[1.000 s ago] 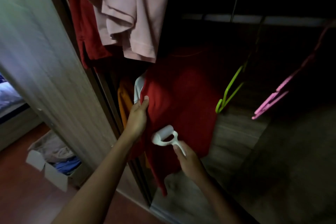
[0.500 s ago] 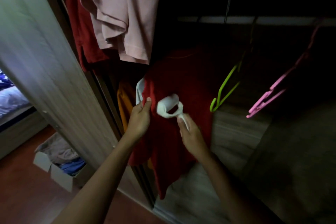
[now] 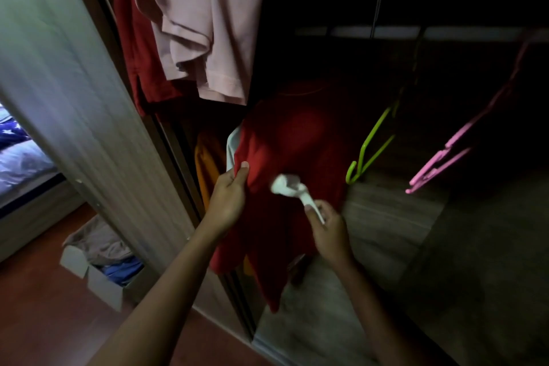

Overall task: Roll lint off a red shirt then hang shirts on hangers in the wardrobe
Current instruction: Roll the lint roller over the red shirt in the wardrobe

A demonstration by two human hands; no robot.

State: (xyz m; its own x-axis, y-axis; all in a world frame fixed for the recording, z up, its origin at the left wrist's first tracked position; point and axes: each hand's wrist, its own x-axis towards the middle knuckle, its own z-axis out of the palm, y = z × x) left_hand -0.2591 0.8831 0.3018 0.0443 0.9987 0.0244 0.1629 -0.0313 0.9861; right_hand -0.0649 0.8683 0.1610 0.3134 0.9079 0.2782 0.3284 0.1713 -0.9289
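Observation:
A red shirt (image 3: 297, 140) hangs inside the dark wardrobe on a white hanger (image 3: 231, 142). My left hand (image 3: 228, 196) pinches the shirt's left edge and holds the cloth taut. My right hand (image 3: 329, 232) grips the handle of a white lint roller (image 3: 289, 187), whose head lies against the shirt's front at mid height. A pink shirt (image 3: 205, 21) and another red garment (image 3: 142, 47) hang over the wardrobe's top shelf at upper left. An empty green hanger (image 3: 371, 148) and an empty pink hanger (image 3: 445, 160) dangle from the rail (image 3: 445, 33) to the right.
The sliding wardrobe door (image 3: 74, 98) stands at the left. An orange garment (image 3: 208, 163) hangs behind the red shirt. A cardboard box of clothes (image 3: 98, 264) sits on the wooden floor at lower left. A bed (image 3: 17, 154) shows at the far left. The wardrobe floor (image 3: 386, 232) lies below the hangers.
The lint roller went up the shirt's front, then came down a little to mid height. My left hand kept its hold on the shirt's edge.

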